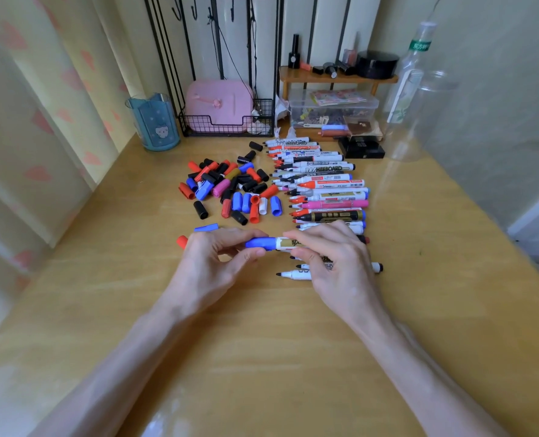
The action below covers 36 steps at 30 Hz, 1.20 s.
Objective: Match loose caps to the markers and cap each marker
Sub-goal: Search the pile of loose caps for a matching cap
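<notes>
One wooden counter (261, 357) carries everything. A long row of uncapped whiteboard markers (321, 184) lies at 12 to 1 o'clock from the hands, tips pointing to 9 o'clock. A pile of loose caps (230, 187) in red, blue, black and pink sits just beside it at 11 o'clock. The right hand (334, 263) curls its fingers round a white-and-gold marker (288, 243) held level at centre. The left hand (211, 263) pinches the blue cap (260, 243) on that marker's 9 o'clock end. A red cap (182, 241) lies by the left hand's knuckles.
</notes>
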{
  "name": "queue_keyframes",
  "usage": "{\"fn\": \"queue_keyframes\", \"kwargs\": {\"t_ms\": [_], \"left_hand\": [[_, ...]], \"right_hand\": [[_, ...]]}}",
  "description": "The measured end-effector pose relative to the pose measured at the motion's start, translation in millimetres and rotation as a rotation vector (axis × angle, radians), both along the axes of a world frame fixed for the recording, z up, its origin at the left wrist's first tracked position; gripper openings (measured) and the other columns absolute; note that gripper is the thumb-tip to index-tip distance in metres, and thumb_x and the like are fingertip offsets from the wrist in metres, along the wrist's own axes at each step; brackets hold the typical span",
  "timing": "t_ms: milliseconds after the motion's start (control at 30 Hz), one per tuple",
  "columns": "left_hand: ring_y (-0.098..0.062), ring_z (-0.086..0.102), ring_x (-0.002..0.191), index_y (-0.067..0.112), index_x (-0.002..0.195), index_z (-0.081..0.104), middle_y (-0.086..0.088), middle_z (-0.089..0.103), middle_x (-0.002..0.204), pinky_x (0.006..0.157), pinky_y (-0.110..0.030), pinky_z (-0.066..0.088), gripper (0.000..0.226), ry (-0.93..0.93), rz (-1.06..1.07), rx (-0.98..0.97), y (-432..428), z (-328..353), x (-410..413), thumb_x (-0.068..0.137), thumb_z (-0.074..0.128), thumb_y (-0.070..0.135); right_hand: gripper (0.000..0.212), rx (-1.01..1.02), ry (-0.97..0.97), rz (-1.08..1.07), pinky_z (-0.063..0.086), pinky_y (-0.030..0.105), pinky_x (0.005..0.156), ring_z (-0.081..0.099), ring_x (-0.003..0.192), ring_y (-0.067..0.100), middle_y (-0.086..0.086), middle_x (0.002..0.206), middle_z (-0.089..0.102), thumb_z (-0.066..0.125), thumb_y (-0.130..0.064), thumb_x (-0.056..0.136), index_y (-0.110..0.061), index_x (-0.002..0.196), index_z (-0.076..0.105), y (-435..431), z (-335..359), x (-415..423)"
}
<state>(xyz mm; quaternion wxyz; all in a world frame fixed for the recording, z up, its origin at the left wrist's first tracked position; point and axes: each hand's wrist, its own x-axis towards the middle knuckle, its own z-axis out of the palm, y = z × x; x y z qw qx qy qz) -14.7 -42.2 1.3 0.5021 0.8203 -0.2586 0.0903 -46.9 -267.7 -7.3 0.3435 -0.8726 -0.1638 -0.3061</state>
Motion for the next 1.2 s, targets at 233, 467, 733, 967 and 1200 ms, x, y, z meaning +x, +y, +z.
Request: {"fn": "queue_keyframes", "kwargs": {"t_ms": [233, 467, 733, 967, 1200], "left_hand": [[-0.017, 0.068, 0.079, 0.022, 0.111, 0.080, 0.009, 0.074, 0.088, 0.078, -0.035, 0.057, 0.016, -0.009, 0.013, 0.034, -0.6, -9.3, -1.0, 0.096, 0.075, 0.026], [0.006, 0.057, 0.083, 0.029, 0.110, 0.077, 0.033, 0.067, 0.086, 0.073, -0.011, 0.035, 0.013, 0.031, 0.103, 0.178, 13.2, -1.5, 10.5, 0.100, 0.070, 0.024], [-0.011, 0.054, 0.098, 0.036, 0.112, 0.077, 0.021, 0.060, 0.103, 0.083, -0.027, 0.048, 0.026, -0.074, 0.167, 0.427, 48.0, -2.0, 20.3, 0.089, 0.080, 0.024], [-0.011, 0.053, 0.098, 0.042, 0.114, 0.072, 0.021, 0.060, 0.105, 0.088, -0.040, 0.049, 0.036, -0.102, 0.121, 0.461, 51.9, -5.3, 21.9, 0.082, 0.086, 0.037], [-0.007, 0.054, 0.107, 0.039, 0.105, 0.075, 0.021, 0.063, 0.107, 0.091, -0.028, 0.045, 0.022, -0.068, 0.170, 0.337, 43.6, -10.3, 25.6, 0.094, 0.065, 0.056]], "right_hand": [[0.026, -0.001, 0.002, 0.029, 0.045, 0.021, 0.084, 0.055, 0.092, 0.016, -0.008, 0.096, 0.074, 0.073, -0.007, 0.091, -0.017, 0.113, 0.081, 1.2, -0.9, 0.6], [0.029, -0.054, -0.006, -0.009, 0.046, 0.028, 0.089, 0.054, 0.098, 0.020, -0.006, 0.096, 0.071, 0.077, 0.002, 0.086, -0.016, 0.108, 0.081, -2.3, 6.0, 8.1], [0.028, -0.041, -0.019, -0.100, 0.047, 0.032, 0.090, 0.053, 0.101, 0.020, -0.005, 0.097, 0.070, 0.077, -0.001, 0.089, -0.017, 0.112, 0.079, -11.8, 3.3, 6.1], [0.027, -0.059, -0.010, -0.109, 0.047, 0.034, 0.091, 0.053, 0.101, 0.020, -0.006, 0.098, 0.070, 0.076, -0.005, 0.090, -0.018, 0.114, 0.079, -12.0, 2.0, 6.8], [0.026, -0.061, -0.018, -0.131, 0.047, 0.033, 0.093, 0.053, 0.102, 0.020, -0.007, 0.098, 0.069, 0.078, -0.006, 0.090, -0.019, 0.113, 0.078, -11.7, 1.9, 8.2]]}}
